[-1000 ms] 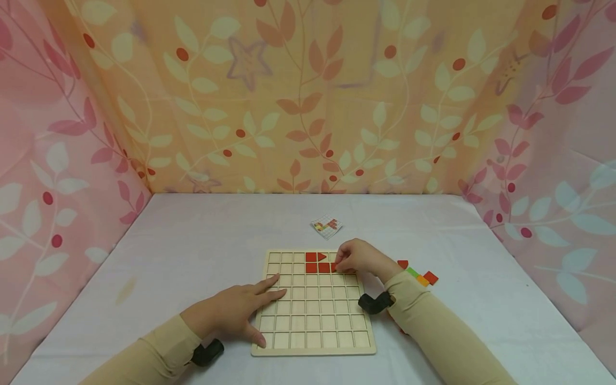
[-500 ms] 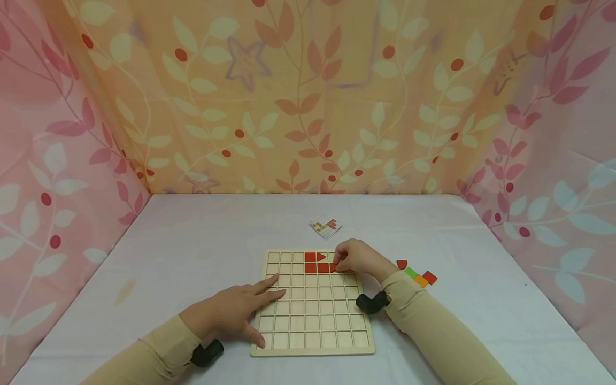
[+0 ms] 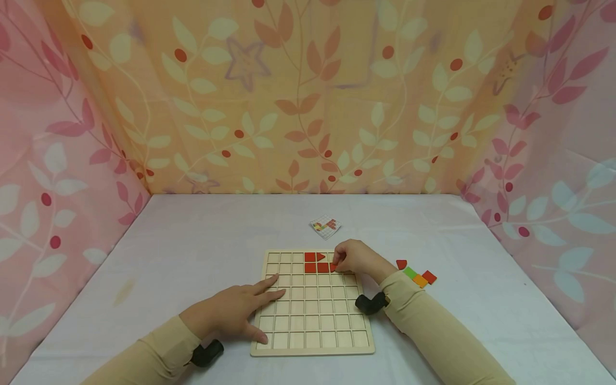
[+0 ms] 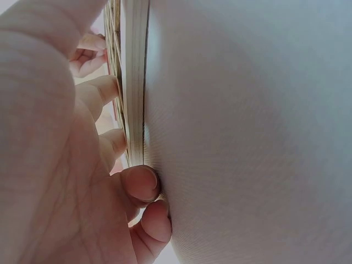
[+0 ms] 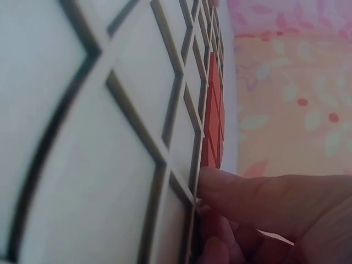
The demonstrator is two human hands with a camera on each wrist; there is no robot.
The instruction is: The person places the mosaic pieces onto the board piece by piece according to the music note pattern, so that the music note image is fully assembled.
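A wooden grid board [image 3: 313, 351] lies flat on the white cloth. My left hand [image 3: 231, 309] rests on its left edge with fingers spread; in the left wrist view some fingertips [image 4: 140, 183] touch the board's side [image 4: 135, 82]. My right hand [image 3: 355, 256] has its fingers curled at the second row and pinches a red piece [image 3: 332, 267], partly hidden by the fingertips. In the right wrist view the thumb [image 5: 220, 181] is against the red piece's near end [image 5: 207, 154]. Red squares [image 3: 310, 257] and a pointed red piece [image 3: 320, 257] sit in cells beside it.
A small pattern card [image 3: 325, 226] lies behind the board. Right of the board, near the right sleeve, are a rounded red piece [image 3: 401, 264], a green piece [image 3: 409, 273], an orange piece [image 3: 420, 280] and a red square [image 3: 429, 277]. Patterned curtains [image 3: 298, 96] stand around the table.
Both hands stay nearly in place. The right forearm has shifted slightly left, showing more of the loose pieces, and the left thumb has slid slightly right on the board.
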